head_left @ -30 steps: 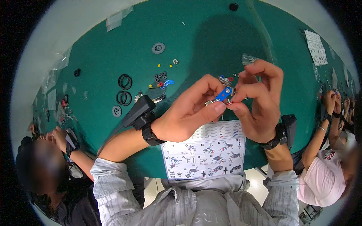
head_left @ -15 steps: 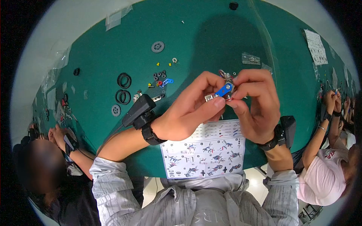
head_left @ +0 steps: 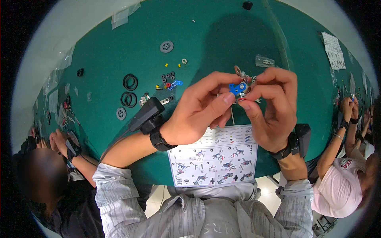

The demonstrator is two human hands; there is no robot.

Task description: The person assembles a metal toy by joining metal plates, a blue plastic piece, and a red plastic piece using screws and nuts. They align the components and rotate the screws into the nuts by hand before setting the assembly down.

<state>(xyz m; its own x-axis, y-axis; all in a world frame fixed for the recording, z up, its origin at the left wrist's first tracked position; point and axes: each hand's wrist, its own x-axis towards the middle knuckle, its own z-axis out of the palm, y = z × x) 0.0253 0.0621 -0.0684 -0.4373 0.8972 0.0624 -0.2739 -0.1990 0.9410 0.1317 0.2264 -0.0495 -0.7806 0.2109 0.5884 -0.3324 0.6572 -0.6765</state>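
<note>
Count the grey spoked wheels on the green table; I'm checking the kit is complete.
2. One grey spoked plastic wheel lies far out on the green table; the other lies left, beside the black rubber rings. Others may be hidden.

Both hands (head_left: 238, 107) tilted the blue piece (head_left: 237, 88) upright.

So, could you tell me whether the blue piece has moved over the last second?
Yes: the blue piece has shifted slightly up the view, a little farther from the instruction sheet.
</note>
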